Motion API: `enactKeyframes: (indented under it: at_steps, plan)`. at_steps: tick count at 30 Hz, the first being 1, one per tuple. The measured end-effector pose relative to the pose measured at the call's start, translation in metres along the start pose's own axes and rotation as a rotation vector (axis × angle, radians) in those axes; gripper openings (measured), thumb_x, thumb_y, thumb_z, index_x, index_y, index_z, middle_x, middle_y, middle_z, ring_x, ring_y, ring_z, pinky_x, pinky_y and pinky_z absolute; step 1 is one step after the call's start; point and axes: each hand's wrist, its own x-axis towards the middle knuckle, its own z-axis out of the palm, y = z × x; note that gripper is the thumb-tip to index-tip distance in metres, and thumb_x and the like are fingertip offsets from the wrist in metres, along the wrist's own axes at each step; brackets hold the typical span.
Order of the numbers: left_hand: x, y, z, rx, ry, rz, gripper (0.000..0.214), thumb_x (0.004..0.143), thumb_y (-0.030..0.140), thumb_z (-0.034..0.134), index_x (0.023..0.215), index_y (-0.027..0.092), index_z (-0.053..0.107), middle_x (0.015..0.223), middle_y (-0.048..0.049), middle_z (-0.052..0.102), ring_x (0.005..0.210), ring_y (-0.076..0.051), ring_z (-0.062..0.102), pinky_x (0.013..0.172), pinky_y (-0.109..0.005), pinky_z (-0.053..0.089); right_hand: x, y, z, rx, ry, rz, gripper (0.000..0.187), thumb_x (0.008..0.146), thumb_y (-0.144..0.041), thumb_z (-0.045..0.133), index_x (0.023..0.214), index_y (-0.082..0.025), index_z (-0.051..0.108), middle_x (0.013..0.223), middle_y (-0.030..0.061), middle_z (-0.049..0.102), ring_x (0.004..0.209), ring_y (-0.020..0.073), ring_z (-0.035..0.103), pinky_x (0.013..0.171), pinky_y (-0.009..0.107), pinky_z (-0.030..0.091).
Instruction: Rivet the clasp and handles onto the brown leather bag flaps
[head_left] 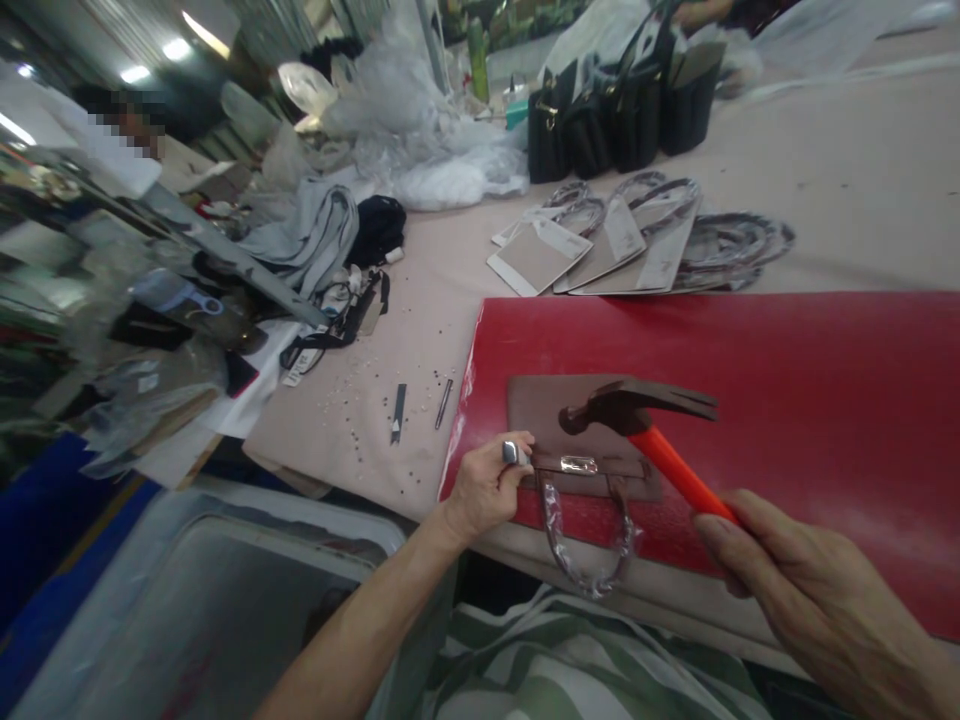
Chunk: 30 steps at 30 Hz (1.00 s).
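Note:
My right hand point(772, 555) grips the orange handle of a claw hammer point(675, 470), whose dark head hangs over a brown leather bag panel point(544, 410). The panel lies on a red board and carries a shiny metal clasp point(578, 465). A plastic-wrapped handle loop point(555, 530) hangs from it over the board's near edge. At the panel's left side my left hand point(484, 490) pinches a short metal punch point(513, 453), its flat silver end facing up. The punch's lower tip is hidden by my fingers.
The red board point(787, 350) covers the table's right front. Left of it lie a blade point(398, 413), a thin metal rod point(444, 404) and scattered small rivets. Behind are stacked bag panels point(540, 255), black handbags point(622, 125) and plastic wrap point(450, 170). A grey bin point(277, 530) stands lower left.

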Motion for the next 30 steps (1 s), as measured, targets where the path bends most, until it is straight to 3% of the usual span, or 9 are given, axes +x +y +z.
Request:
enactKeyframes:
  at_steps: [12, 22, 30]
  plan:
    - [0.0, -0.003, 0.002, -0.017, -0.008, 0.03, 0.024, 0.088, 0.01, 0.056, 0.11, 0.018, 0.064, 0.106, -0.009, 0.075, 0.099, -0.021, 0.074, 0.09, -0.036, 0.063, 0.006, -0.036, -0.01, 0.003, 0.034, -0.187, 0.045, 0.095, -0.061, 0.045, 0.066, -0.027, 0.047, 0.047, -0.0023, 0.049, 0.038, 0.0147, 0.044, 0.041, 0.027, 0.031]
    - [0.004, -0.001, 0.001, -0.002, -0.04, -0.045, 0.021, 0.088, 0.011, 0.056, 0.104, 0.02, 0.065, 0.096, -0.0061, 0.074, 0.093, -0.021, 0.074, 0.087, -0.034, 0.061, 0.009, -0.038, -0.007, -0.043, -0.019, -0.214, 0.039, 0.096, -0.055, 0.042, 0.069, -0.026, 0.044, 0.051, -0.0026, 0.051, 0.042, 0.0149, 0.046, 0.044, 0.027, 0.032]
    - [0.008, 0.004, 0.003, -0.05, -0.055, -0.096, 0.018, 0.086, 0.01, 0.057, 0.098, 0.019, 0.066, 0.094, -0.0059, 0.072, 0.09, -0.021, 0.071, 0.085, -0.033, 0.059, 0.017, -0.065, -0.035, -0.164, 0.074, -0.388, 0.038, 0.098, -0.054, 0.04, 0.072, -0.027, 0.046, 0.053, -0.0024, 0.052, 0.039, 0.0151, 0.046, 0.041, 0.028, 0.03]
